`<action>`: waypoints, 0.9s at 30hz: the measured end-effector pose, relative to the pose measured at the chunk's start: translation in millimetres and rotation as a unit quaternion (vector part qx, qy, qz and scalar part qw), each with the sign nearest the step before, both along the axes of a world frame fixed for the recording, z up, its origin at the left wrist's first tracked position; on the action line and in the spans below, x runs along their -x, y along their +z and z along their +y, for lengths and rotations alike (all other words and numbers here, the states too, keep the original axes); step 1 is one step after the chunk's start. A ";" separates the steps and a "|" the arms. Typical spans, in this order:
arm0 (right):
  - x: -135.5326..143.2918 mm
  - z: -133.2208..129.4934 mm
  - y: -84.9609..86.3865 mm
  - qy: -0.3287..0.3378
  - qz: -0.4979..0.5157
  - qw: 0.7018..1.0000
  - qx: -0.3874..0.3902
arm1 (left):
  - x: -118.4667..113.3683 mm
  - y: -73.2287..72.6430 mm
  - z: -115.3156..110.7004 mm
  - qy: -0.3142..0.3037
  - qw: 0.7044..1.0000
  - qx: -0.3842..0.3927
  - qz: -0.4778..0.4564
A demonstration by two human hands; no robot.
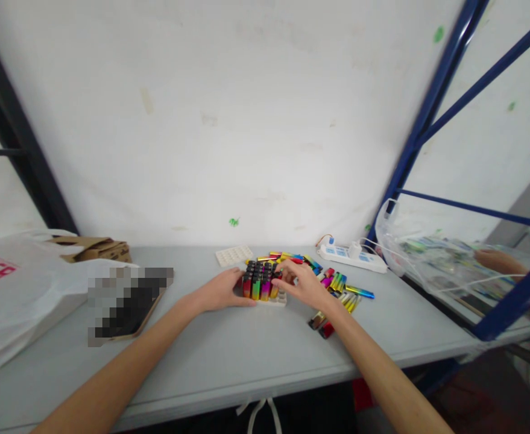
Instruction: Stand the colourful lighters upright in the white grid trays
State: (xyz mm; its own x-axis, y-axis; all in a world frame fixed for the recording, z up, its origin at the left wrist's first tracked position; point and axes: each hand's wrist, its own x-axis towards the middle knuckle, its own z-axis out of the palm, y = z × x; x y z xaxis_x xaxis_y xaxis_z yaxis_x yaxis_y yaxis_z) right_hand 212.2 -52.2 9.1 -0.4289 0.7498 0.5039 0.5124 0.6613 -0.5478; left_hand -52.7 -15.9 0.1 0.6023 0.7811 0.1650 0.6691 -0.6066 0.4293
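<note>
Upright lighters with black tops and shiny rainbow-coloured bodies stand in close rows in a white tray. Bare cells of the tray show at its right end. My left hand grips the left side of the tray, thumb along the front and fingers behind. At the right end of the rows, my right hand is closed in a pinch on the black top of a lighter. Loose lighters lie in a pile to the right of and behind my right hand, some partly hidden by it.
Behind the tray lies another white tray. A power strip with cables is against the wall. On the left are a phone-like device, a white plastic bag and cardboard. A blue frame rises right; another person's arm shows beyond.
</note>
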 end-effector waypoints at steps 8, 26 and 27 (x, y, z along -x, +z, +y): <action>-2.4 2.1 1.5 0.003 -0.005 1.000 0.008 | 0.4 1.5 -1.0 0.008 1.000 0.002 0.005; -10.5 113.1 0.4 -0.029 -0.229 0.968 -0.100 | 19.5 12.5 2.1 0.011 0.999 0.018 0.043; -4.5 120.4 -2.5 -0.032 -0.251 0.963 -0.090 | 19.9 12.8 2.2 0.011 0.999 0.022 0.042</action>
